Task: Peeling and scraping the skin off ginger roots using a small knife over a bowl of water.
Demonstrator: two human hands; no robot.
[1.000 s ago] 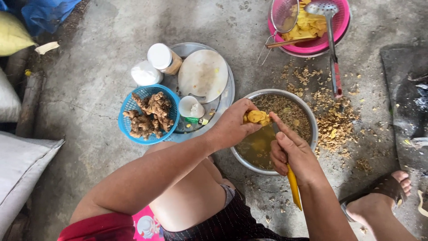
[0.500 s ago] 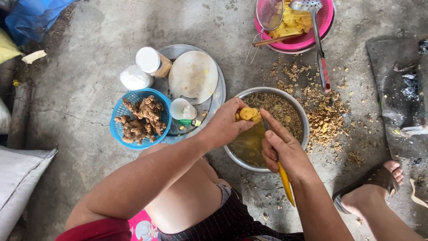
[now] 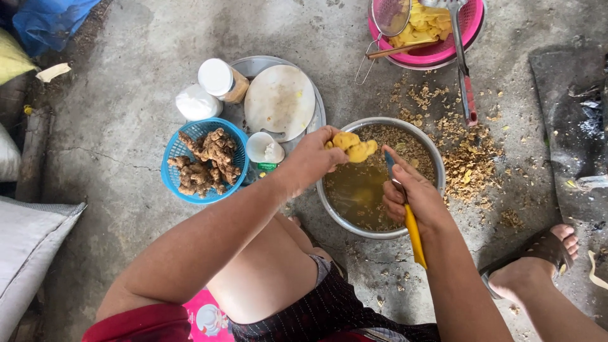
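**Peeling ginger over a steel bowl**

Left hand (image 3: 311, 158) closed around a knobbly, peeled yellow ginger piece (image 3: 352, 147), above the round metal bowl (image 3: 423, 149) of murky water and floating peelings. Right hand (image 3: 411, 196) wrapped tight on a yellow-handled knife (image 3: 414, 235). Beside them, a blue mesh basket (image 3: 172, 183) of rough brown roots. Underneath, cracked grey concrete strewn with scraps.

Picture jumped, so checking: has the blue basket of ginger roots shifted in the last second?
No. The blue basket still sits against the left edge of the round metal tray, just below the white-lidded jar. Only the camera's view shifted.
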